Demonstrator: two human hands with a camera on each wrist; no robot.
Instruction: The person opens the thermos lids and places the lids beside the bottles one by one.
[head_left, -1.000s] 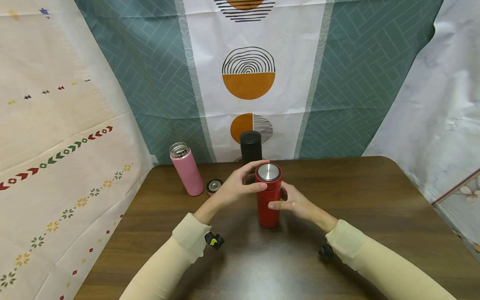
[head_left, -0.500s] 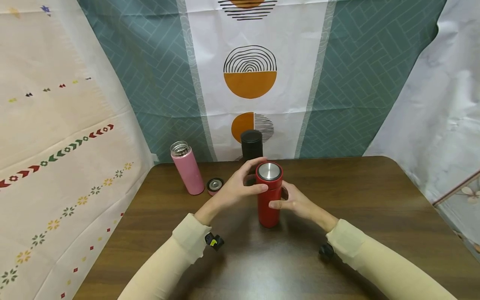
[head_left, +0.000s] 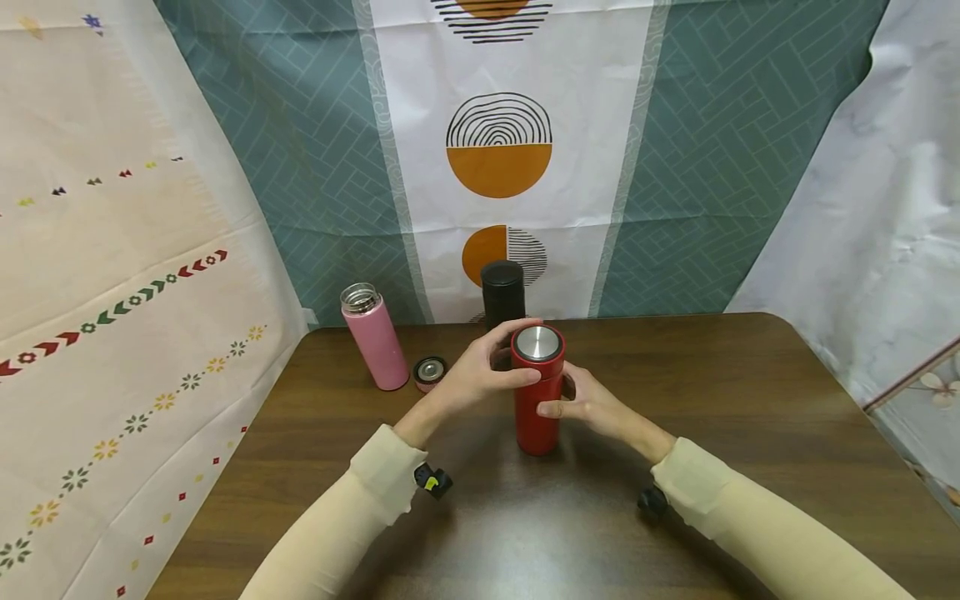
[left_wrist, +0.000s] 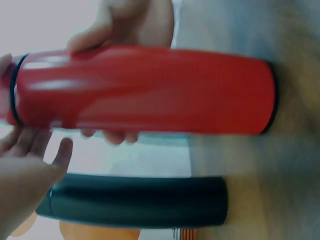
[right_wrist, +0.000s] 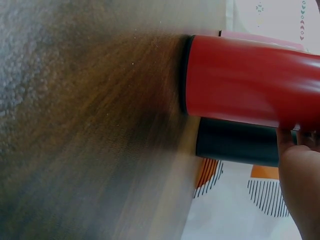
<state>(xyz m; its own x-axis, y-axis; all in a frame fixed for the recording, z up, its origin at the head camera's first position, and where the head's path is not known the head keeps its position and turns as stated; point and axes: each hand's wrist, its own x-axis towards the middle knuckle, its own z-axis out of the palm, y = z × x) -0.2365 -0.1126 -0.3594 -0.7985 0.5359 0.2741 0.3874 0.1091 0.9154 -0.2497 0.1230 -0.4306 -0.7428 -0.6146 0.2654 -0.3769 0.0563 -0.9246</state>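
A red thermos bottle [head_left: 537,427] stands upright on the wooden table, its lid [head_left: 538,343] on top with a silver disc. My left hand [head_left: 474,373] grips the lid from the left, thumb in front. Lower down, my right hand [head_left: 596,407] holds the bottle's body from the right, its thumb across the front. In the left wrist view the red bottle [left_wrist: 175,90] shows a dark seam [left_wrist: 16,90] between lid and body. The right wrist view shows its black-rimmed base at the table; the lid lies outside that view.
Behind the red bottle stands a black bottle [head_left: 502,290], partly hidden by my left hand. To the left are a pink bottle [head_left: 378,348] without a lid and a pink-edged lid [head_left: 431,372] lying inside up. A patterned cloth [head_left: 498,75] hangs behind the table [head_left: 675,367].
My left hand has shifted very slightly to the right around the lid, with its thumb a little further across. The right hand and the red bottle stay in place.
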